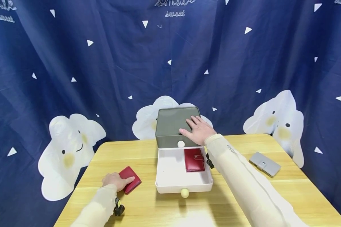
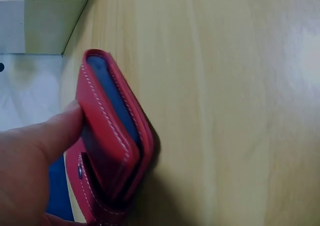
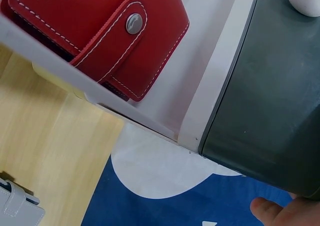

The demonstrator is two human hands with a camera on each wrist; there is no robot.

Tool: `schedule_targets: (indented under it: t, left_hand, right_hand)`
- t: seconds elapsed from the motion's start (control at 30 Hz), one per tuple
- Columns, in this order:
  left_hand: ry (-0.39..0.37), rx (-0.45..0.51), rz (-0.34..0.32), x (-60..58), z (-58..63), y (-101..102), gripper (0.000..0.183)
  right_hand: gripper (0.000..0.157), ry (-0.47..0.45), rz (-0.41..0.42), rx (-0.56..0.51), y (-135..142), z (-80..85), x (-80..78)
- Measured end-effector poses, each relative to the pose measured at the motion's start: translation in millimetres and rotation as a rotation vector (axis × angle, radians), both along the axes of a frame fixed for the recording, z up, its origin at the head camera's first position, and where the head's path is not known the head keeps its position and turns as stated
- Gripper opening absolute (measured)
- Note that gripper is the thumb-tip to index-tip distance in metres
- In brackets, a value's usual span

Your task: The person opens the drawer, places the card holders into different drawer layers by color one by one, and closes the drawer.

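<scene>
On the left part of the table, my left hand [image 1: 115, 182] holds a red wallet [image 1: 128, 172]. The thumb lies on the wallet's face in the left wrist view, where white stitching and a snap strap show. My right hand [image 1: 198, 130] rests with fingers spread on the grey-green top of a small drawer box [image 1: 170, 121]. Its white drawer [image 1: 164, 189] is pulled out toward me. A second red wallet [image 1: 194, 164], with a snap strap, lies in the right half of that drawer; the right wrist view shows this wallet [image 3: 110, 30] up close.
A grey wallet [image 1: 265, 164] with a strap lies on the wooden table [image 1: 142, 214], right of my right forearm. The box has a white knob [image 1: 181, 144], the drawer a yellow one [image 1: 184, 193]. A blue curtain [image 1: 116, 63] with clouds hangs behind the table.
</scene>
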State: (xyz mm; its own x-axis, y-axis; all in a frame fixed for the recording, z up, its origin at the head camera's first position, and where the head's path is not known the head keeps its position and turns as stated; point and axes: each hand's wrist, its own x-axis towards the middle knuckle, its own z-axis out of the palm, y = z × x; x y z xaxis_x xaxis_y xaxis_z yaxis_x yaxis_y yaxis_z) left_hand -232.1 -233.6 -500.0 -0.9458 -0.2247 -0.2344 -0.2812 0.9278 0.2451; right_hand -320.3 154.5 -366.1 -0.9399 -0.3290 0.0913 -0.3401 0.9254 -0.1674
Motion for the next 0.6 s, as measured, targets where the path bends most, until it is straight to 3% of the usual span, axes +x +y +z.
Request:
schedule_targets:
  t: [0.27, 0.6]
  left_hand:
    - [0.034, 0.103, 0.003, 3.8, -3.7, -4, 0.09]
    - [0.093, 0.142, -0.081, 5.3, -9.6, -12, 0.094]
  right_hand:
    - [0.088, 0.017, 0.01, -0.007, -2, 1.9, 1.8]
    - [0.091, 0.028, 0.017, -0.001, -1, -1.8, -1.8]
